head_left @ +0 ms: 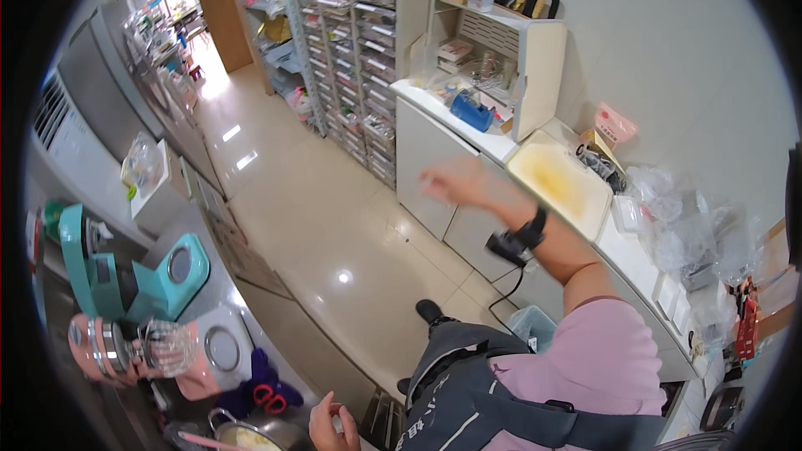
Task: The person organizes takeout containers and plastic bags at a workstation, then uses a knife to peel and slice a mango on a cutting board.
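Observation:
My right hand (455, 182) reaches out over the floor beside the white cabinets. Motion blurs its fingers, and I see nothing in it. A black strap with a small dark device (516, 244) is round that wrist. Close to this hand, on the counter, lies a white board with a yellow stain (558, 179). At the lower edge my left hand (332, 426) has loosely bent fingers, slightly apart, with nothing visible between them. Nearest to it are a metal pot (280, 433) holding pale yellow contents, and scissors with red handles (269, 398) on a dark purple cloth (242, 392).
A pink stand mixer (109, 349) and a turquoise one (104, 280) stand on the left metal counter. Drawer towers (351, 58) line the far wall. On the right counter are a blue tape dispenser (472, 110) and plastic bags (668, 217). A bin (535, 326) stands below.

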A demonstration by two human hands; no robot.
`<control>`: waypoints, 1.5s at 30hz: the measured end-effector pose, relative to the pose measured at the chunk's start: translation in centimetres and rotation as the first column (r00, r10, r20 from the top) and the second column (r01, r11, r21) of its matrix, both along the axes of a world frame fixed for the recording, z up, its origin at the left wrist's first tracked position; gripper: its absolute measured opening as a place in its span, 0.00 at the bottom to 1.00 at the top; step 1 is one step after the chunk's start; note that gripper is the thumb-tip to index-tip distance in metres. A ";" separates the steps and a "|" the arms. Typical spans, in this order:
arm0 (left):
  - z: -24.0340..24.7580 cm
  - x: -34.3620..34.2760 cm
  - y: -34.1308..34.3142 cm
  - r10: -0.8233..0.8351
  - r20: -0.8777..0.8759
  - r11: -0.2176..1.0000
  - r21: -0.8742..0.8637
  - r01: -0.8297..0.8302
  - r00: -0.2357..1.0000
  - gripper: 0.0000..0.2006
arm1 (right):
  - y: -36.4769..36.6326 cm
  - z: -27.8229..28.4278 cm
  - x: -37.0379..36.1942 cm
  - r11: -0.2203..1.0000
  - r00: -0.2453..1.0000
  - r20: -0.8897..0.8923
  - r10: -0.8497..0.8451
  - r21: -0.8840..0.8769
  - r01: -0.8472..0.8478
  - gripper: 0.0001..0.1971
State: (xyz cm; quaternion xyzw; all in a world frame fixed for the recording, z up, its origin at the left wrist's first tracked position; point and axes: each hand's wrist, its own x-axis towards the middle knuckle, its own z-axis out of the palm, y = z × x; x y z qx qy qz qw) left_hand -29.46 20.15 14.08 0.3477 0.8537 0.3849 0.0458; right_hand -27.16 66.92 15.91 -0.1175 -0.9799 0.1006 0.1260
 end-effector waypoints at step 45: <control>-22.2 4.6 -13.1 0.847 -0.197 0.259 -0.658 -0.707 0.494 0.29 | 27.0 10.1 3.9 0.498 0.841 -0.344 -0.418 -0.861 -0.105 0.15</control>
